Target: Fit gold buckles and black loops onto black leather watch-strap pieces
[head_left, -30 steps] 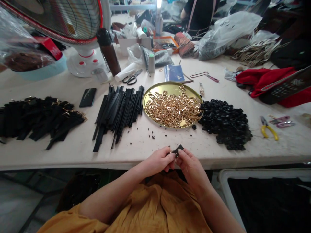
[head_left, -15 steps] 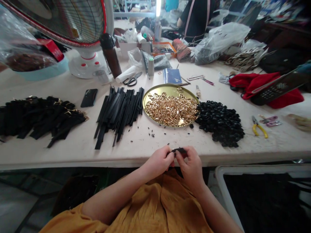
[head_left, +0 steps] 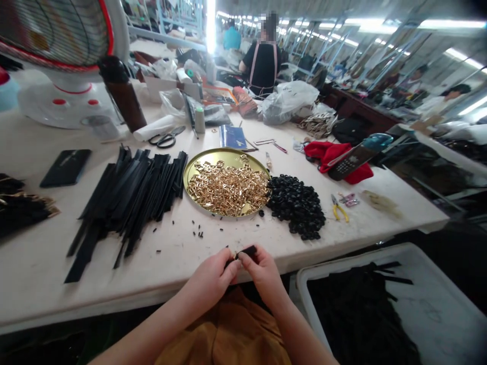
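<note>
My left hand [head_left: 217,271] and my right hand [head_left: 262,268] meet at the table's front edge. Both are closed on one short black strap [head_left: 249,251], and a bit of gold metal, probably a buckle, shows between the fingertips. Fingers hide most of the strap. Beyond my hands a round gold tray [head_left: 190,157] holds a heap of small gold buckles [head_left: 230,187]. A pile of black rings [head_left: 294,205] touches the tray's right side. Left of the tray lies a bundle of long black strips [head_left: 129,197].
Finished-looking black straps with gold ends [head_left: 26,208] lie far left, near a phone [head_left: 65,167]. Behind are scissors [head_left: 166,138], a brown bottle [head_left: 124,96] and a fan [head_left: 72,96]. Yellow-handled pliers [head_left: 339,209] lie right. A white bin [head_left: 304,284] with black strips stands below. A person [head_left: 262,63] is farther back.
The view has swung right and up, so things on the table appear farther left and more of the room shows. Both hands still hold the strap, with only slight finger movement.
</note>
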### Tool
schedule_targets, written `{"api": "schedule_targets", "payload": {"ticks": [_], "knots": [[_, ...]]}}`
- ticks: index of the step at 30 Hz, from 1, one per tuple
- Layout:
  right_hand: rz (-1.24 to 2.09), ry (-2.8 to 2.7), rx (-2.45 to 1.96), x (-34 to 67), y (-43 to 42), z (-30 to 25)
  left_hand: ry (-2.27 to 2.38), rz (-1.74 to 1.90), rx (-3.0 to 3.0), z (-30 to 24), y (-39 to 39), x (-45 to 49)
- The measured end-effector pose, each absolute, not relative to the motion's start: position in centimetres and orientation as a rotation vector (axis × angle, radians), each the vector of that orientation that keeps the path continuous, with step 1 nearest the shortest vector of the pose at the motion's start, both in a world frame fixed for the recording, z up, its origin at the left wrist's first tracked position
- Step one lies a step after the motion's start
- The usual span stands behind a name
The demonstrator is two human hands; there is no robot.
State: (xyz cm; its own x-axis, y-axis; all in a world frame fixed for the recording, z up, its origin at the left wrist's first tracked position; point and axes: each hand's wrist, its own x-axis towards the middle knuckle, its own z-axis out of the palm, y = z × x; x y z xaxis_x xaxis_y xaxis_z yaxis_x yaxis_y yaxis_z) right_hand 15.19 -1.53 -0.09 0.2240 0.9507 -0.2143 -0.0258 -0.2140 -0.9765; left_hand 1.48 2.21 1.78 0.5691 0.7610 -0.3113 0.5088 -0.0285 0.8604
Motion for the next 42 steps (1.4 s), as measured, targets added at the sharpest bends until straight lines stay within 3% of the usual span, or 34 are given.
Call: {"api": "schedule_targets", "payload": {"ticks": [3,8,10,17,23,27,35,42], "knots": [[1.097,-0.984,-1.526,15.8,-1.2,-0.4,1.101,0.286,1.68,1.5,2.7,1.8],[1.705,-0.641,-1.206,16.9,-1.0,-1.1,0.976,0.204,1.663,1.8,3.7,1.5],[1.795,-0.48,-1.134,17.0,-1.1,-1.3,0.928,0.188,1.64,1.9,3.8,1.5],[1.276,-0.764,-1.496,16.6,-1.9,-0.9,1.028,0.253,1.666,1.7,3.1,2.2],[1.608,-0.49,-1.291,16.7,-1.9,-0.6,0.986,0.24,1.706,2.2,2.7,1.7],[1.626,-0.472,-1.302,16.4,-2.2,-0.1,0.946,0.221,1.704,2.6,2.6,1.3],[0.653,-1.169,-1.685,15.1,-3.9,0.5,1.081,0.334,1.796,3.1,1.4,2.0],[1.144,-1.118,-1.46,16.1,-3.4,1.0,1.02,0.275,1.641,2.2,2.2,1.9]]}}
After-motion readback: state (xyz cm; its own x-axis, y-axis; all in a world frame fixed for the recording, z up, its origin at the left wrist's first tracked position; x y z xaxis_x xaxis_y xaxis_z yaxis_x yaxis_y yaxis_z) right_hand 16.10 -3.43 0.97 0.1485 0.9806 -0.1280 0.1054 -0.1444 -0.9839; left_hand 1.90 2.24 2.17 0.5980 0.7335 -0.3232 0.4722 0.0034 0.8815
